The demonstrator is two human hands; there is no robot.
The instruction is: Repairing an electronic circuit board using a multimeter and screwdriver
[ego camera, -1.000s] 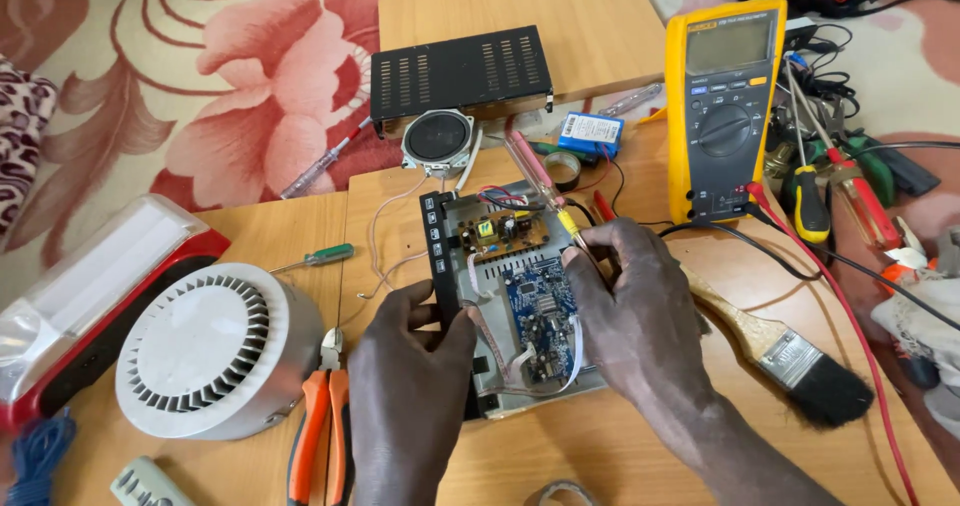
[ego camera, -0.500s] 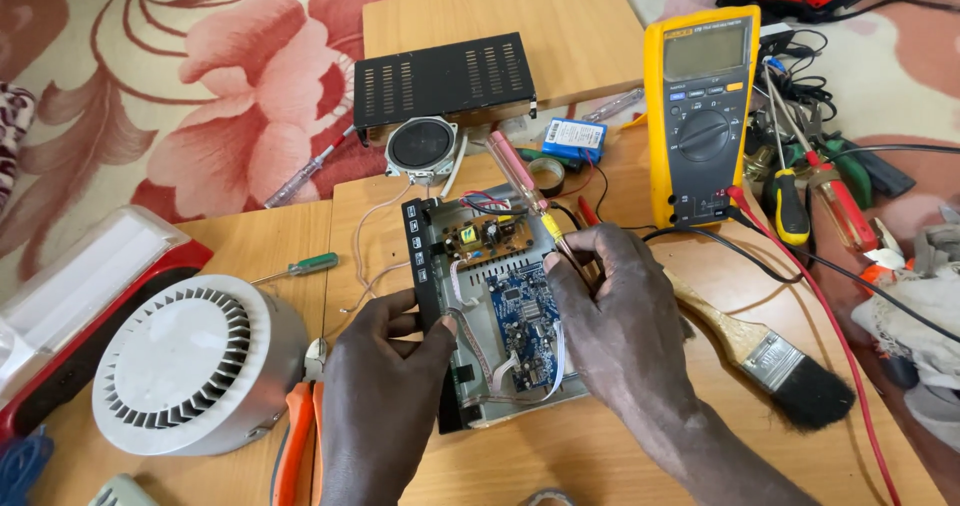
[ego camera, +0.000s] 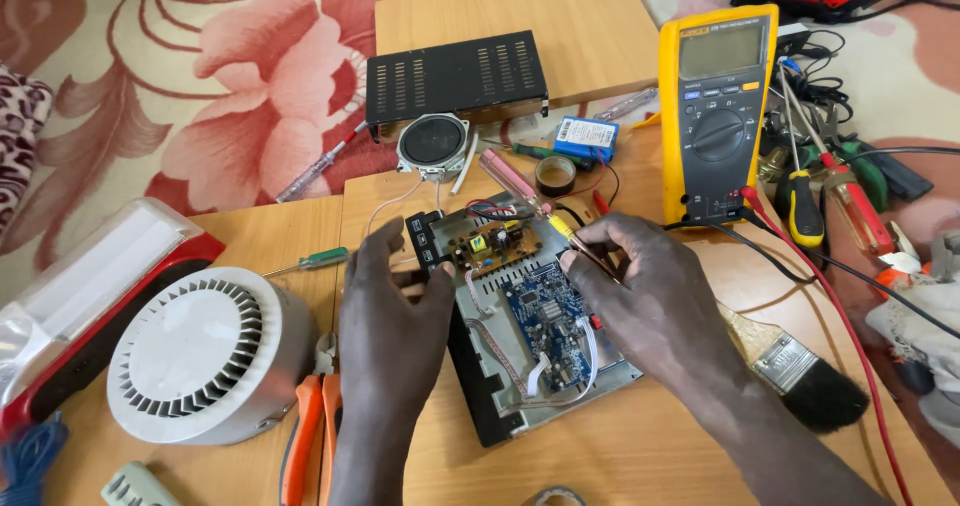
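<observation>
The left hand (ego camera: pixel 392 311) lay flat against the left edge of an opened device (ego camera: pixel 520 316) on the wooden table (ego camera: pixel 640 446), fingers together and pressed on its black front panel, gripping nothing; the right hand (ego camera: pixel 650 301) was curled over the device's right side, thumb and forefinger pinching a thin yellow-tipped probe (ego camera: pixel 562 230) whose tip pointed toward the brown board (ego camera: pixel 492 246) at the far end of the chassis; a blue board (ego camera: pixel 545 316) sat in the middle of the metal tray, just beside the right hand, with white ribbon cables looping off it; a yellow multimeter (ego camera: pixel 716 116) stood beyond the right hand, its leads trailing across the table; a paintbrush (ego camera: pixel 800 376) lay right of the wrist; a white fan (ego camera: pixel 205 351) rested left of the left hand, with orange pliers (ego camera: pixel 312 436) between them; a black vented cover (ego camera: pixel 455 76) and a small speaker (ego camera: pixel 433 146) lay farther off.
</observation>
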